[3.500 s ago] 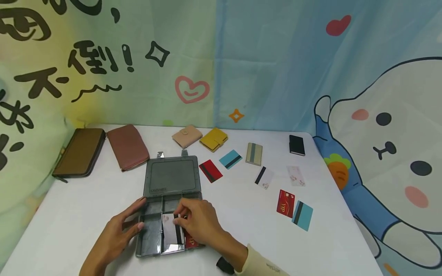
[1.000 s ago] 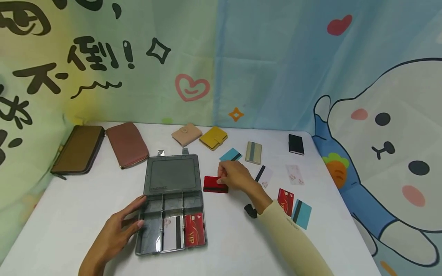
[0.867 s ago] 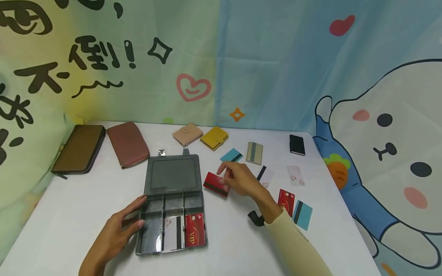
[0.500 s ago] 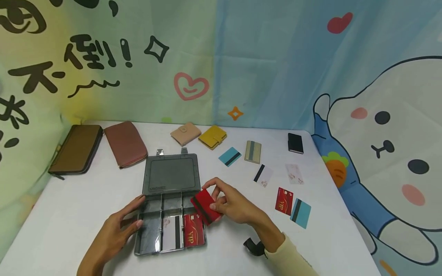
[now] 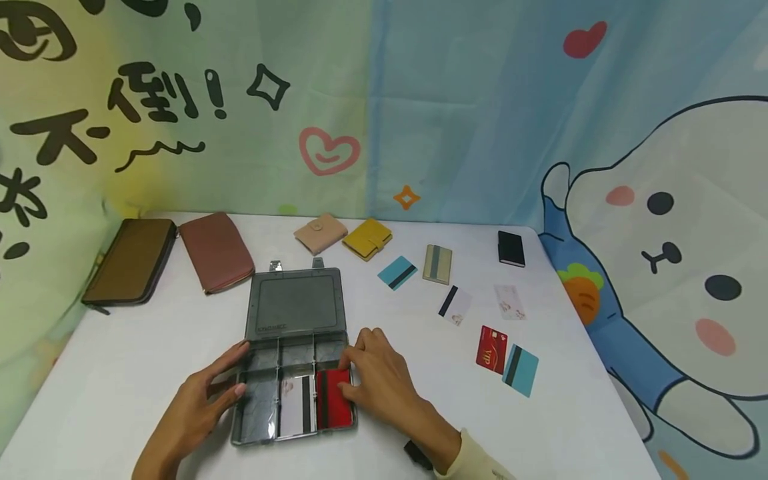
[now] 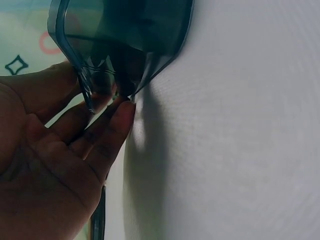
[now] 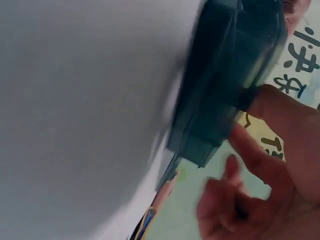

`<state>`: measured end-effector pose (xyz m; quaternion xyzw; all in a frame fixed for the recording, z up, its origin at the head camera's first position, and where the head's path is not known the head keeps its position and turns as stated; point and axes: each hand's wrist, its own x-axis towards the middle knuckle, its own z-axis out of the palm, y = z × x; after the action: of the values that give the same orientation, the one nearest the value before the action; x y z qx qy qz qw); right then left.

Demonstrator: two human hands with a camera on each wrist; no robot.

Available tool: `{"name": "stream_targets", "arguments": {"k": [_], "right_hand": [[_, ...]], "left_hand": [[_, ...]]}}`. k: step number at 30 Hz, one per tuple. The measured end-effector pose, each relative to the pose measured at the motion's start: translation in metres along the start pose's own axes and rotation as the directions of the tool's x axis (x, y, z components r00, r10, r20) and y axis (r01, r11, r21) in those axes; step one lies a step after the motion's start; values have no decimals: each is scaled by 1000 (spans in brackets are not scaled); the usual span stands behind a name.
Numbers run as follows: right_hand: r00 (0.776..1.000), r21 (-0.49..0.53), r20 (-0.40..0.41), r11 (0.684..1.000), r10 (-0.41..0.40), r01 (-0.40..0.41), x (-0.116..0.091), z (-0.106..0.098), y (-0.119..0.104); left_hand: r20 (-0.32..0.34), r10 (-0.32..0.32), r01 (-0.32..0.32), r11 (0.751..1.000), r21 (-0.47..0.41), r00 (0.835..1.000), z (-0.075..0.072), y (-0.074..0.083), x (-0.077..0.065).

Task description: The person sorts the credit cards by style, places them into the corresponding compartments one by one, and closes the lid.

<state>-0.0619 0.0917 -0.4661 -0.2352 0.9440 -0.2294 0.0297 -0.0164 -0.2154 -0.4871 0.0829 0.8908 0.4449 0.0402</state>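
Observation:
A grey translucent divided box (image 5: 255, 407) lies with its lid swung back. My left hand (image 5: 195, 397) holds its left side, the thumb at the rim and the fingers along the side wall; the left wrist view shows fingertips at the low edge of the box (image 6: 125, 30). My right hand (image 5: 381, 373) pinches a red card (image 5: 336, 407) with a dark stripe, down in the front right compartment. That card covers the red VIP card there. A white card (image 5: 294, 403) with a black stripe lies in the front middle compartment. The right wrist view is partly blurred.
Loose on the white table (image 5: 432, 400) are a blue card (image 5: 398, 272), a white striped card (image 5: 456, 305), a pale card (image 5: 510, 302), a red VIP card (image 5: 492, 349) and another blue card (image 5: 521, 370). Wallets, such as a yellow one (image 5: 367, 239), stand behind the box.
My right hand dropped the white card into the middle compartment, picked the red striped card off the table and brought it left into the right compartment. My left hand stayed at the box.

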Motion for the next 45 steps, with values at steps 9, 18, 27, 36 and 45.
{"name": "stream_targets", "arguments": {"k": [9, 18, 27, 36, 45], "right_hand": [[994, 287, 86, 953, 72, -94, 50, -29, 57], [849, 85, -59, 850, 525, -520, 117, -45, 140], [862, 45, -24, 861, 507, -506, 129, -39, 144], [952, 628, -45, 749, 303, -209, 94, -50, 89], [987, 801, 157, 583, 12, -135, 53, -19, -10]], "left_hand": [[-3, -7, 7, 1000, -13, 1000, 0, 0, 0], [-16, -16, 16, 1000, -1, 1000, 1, -1, 1], [-37, 12, -12, 1000, -3, 999, 2, -1, 0], [12, -61, 61, 998, -5, 998, 2, -1, 2], [-79, -19, 21, 999, 26, 997, 3, -3, 2]]}}
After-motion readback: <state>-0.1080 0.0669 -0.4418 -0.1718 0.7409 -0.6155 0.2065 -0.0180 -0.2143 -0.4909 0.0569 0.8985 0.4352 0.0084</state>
